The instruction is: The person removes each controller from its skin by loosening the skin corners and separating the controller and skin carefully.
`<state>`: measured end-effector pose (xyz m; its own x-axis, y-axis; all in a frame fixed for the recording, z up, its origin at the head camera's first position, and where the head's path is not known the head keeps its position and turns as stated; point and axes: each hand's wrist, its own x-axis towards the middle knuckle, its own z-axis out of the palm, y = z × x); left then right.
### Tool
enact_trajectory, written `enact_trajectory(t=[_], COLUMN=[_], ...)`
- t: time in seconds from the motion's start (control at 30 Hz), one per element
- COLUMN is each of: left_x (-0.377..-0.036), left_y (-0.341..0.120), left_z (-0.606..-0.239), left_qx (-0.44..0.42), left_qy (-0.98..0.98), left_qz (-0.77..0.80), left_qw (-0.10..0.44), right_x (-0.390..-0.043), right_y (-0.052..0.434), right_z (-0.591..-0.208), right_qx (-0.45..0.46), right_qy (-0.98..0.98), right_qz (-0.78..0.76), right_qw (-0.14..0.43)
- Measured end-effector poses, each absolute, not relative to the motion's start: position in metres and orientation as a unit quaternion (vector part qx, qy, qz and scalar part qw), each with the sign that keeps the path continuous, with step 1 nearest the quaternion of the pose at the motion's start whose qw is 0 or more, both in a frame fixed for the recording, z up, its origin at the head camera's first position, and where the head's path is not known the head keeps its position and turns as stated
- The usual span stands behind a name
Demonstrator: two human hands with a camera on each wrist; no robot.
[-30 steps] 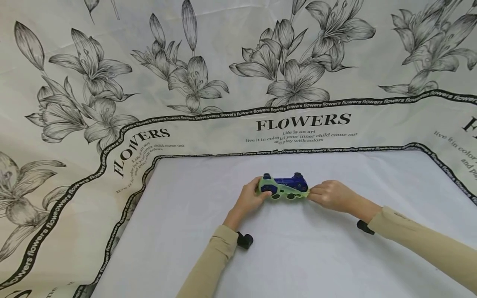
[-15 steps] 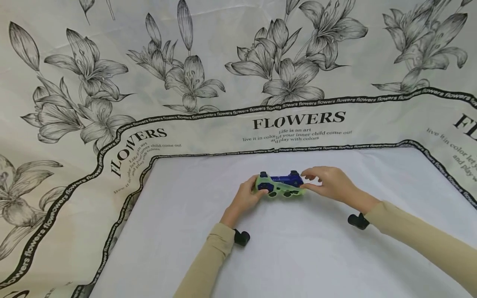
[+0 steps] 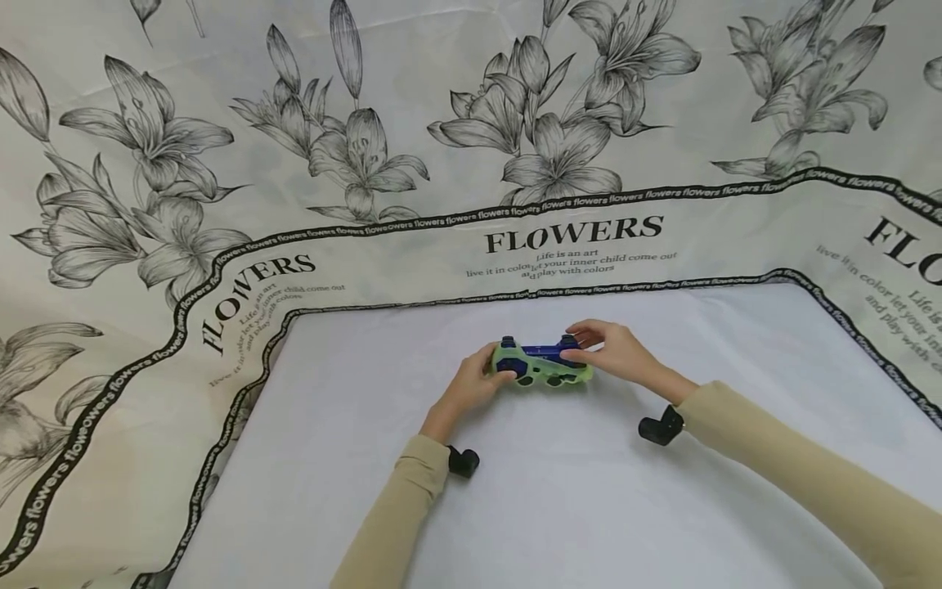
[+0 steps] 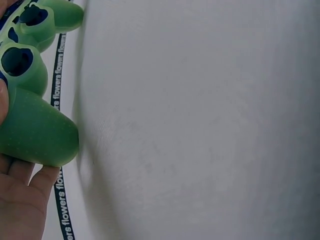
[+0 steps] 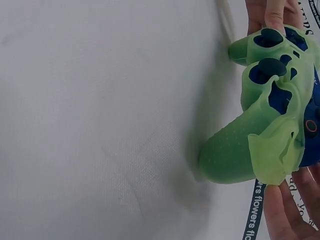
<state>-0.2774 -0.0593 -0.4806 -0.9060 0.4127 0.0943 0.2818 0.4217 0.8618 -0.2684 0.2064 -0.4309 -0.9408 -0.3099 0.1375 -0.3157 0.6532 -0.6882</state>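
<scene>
A blue game controller is partly covered by a translucent green silicone sleeve. My left hand grips its left handle, thumb on the front; in the left wrist view its fingers lie under the sleeved handle. At the other end my right hand pinches the controller, thumb over its blue face and fingers behind the top edge. In the right wrist view the sleeve covers the right handle and both thumbsticks poke through. Near the right fingers a flap of sleeve stands folded, baring blue casing.
White cloth spreads beneath the hands. Around it runs a black-bordered band with printed FLOWERS lettering, and a flower-print sheet rises behind. Each wrist carries a small black camera; the right one hangs below the sleeve cuff.
My right hand has let go of the sleeve's lower right corner and moved up and left to the controller's upper right end. The left hand keeps its grip as the head view shifts slightly.
</scene>
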Motion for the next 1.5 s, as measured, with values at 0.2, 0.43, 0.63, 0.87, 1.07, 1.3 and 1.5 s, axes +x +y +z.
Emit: enact_trajectory(t=[0.2, 0.43, 0.63, 0.87, 1.07, 1.3, 1.5], left_x=[-0.278, -0.276, -0.271, -0.271, -0.277, -0.287, -0.292], left_y=[-0.060, -0.063, -0.071, -0.074, -0.074, -0.070, -0.061], left_z=[-0.481, -0.480, -0.468, -0.443, -0.425, -0.406, -0.392], left_qx=[0.207, 0.194, 0.189, 0.220, 0.253, 0.309, 0.360], left_qy=[0.834, 0.839, 0.858, 0.871, 0.871, 0.873, 0.880], left_qz=[0.506, 0.504, 0.473, 0.436, 0.419, 0.372, 0.298], left_qw=[0.075, 0.070, 0.067, 0.053, 0.043, 0.059, 0.083], right_x=[-0.271, -0.276, -0.275, -0.272, -0.270, -0.267, -0.263], right_y=[0.205, 0.202, 0.199, 0.199, 0.200, 0.203, 0.205], right_z=[-0.430, -0.434, -0.435, -0.433, -0.431, -0.431, -0.430], right_qx=[0.132, 0.081, 0.081, 0.081, 0.071, 0.057, 0.052], right_qy=[-0.909, -0.875, -0.862, -0.865, -0.868, -0.870, -0.870], right_qz=[0.392, 0.462, 0.483, 0.480, 0.477, 0.475, 0.476], right_qw=[-0.043, -0.120, -0.130, -0.122, -0.121, -0.120, -0.117])
